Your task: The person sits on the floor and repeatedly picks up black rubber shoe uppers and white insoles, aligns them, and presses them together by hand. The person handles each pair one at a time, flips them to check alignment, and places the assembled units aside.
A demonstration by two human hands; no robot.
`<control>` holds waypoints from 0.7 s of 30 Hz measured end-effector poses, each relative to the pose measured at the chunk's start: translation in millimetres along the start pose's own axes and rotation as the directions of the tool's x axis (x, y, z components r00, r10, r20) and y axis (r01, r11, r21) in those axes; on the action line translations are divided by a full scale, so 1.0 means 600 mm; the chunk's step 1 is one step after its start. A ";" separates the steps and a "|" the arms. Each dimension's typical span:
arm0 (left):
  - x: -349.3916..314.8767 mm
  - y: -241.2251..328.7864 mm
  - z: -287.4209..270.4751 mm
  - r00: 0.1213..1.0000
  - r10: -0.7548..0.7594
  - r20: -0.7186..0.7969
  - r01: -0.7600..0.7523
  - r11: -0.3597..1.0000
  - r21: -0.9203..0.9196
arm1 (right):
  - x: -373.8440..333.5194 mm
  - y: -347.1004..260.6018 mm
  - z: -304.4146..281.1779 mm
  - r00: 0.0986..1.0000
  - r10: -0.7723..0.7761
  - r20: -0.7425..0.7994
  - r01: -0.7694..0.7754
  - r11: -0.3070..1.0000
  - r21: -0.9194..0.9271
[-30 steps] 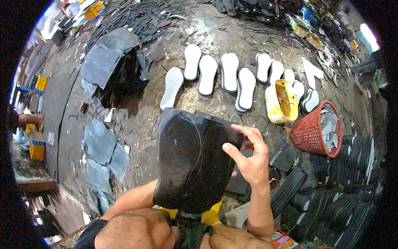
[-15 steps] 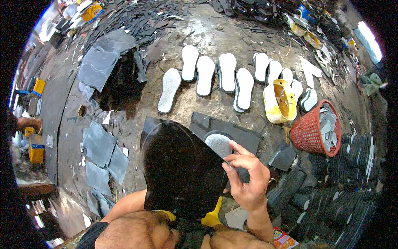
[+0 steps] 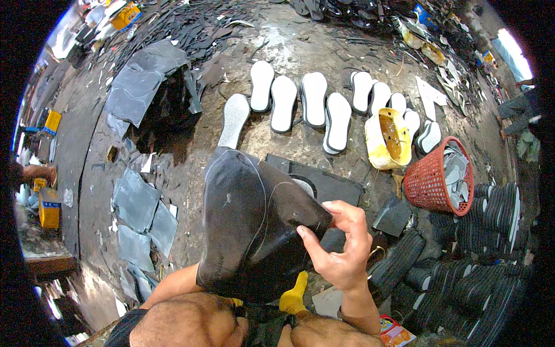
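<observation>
A large black flexible sheet (image 3: 237, 225) with pale curved outlines hangs bent in front of me, above my lap. My right hand (image 3: 341, 246) pinches its right corner between thumb and fingers. Behind the sheet my left hand is hidden; only the left forearm (image 3: 173, 286) shows, reaching under the sheet's lower left edge. Just beyond the sheet, a shoe sole (image 3: 304, 185) partly shows on a dark flat board (image 3: 338, 191) on the floor.
White-topped soles (image 3: 284, 104) lie in loose rows ahead. To their right stand a yellow-white cut-open container (image 3: 378, 141) of amber liquid and a red basket (image 3: 428, 185) of grey offcuts. Stacked black soles (image 3: 457, 295) fill the right; grey sheets (image 3: 136, 199) lie left.
The black sheet has tilted and folded, so its pale outlines now show and its upper edge sits higher. My right hand has shifted slightly, still pinching the corner. The sole behind is more covered.
</observation>
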State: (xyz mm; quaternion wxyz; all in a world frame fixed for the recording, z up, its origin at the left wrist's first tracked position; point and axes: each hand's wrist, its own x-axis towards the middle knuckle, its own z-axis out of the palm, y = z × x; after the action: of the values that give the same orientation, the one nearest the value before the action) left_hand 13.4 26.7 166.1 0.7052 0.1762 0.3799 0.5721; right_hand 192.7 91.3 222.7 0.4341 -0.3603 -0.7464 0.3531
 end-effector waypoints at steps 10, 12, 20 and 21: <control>-0.014 0.000 0.000 1.000 0.003 -0.012 -0.003 1.000 0.020 | -0.010 0.010 0.014 0.970 0.236 -0.060 -0.229 0.969 0.096; -0.016 0.001 -0.001 1.000 0.003 -0.014 -0.003 1.000 0.024 | -0.012 0.012 0.016 0.957 0.285 -0.057 -0.278 0.954 0.109; -0.015 -0.008 -0.017 0.999 0.025 -0.022 -0.024 0.999 0.043 | -0.028 0.029 0.035 0.679 0.684 0.267 -0.687 0.463 0.561; -0.011 -0.011 -0.020 0.999 0.032 -0.026 -0.030 0.998 0.051 | -0.030 0.033 0.039 0.695 0.683 0.225 -0.668 0.498 0.553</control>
State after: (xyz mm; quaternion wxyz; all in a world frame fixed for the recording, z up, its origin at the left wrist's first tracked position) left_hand 8.3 16.3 156.2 0.6865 0.1922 0.4008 0.5754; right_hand 182.8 80.8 190.0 0.3597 -0.4712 -0.3891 0.7051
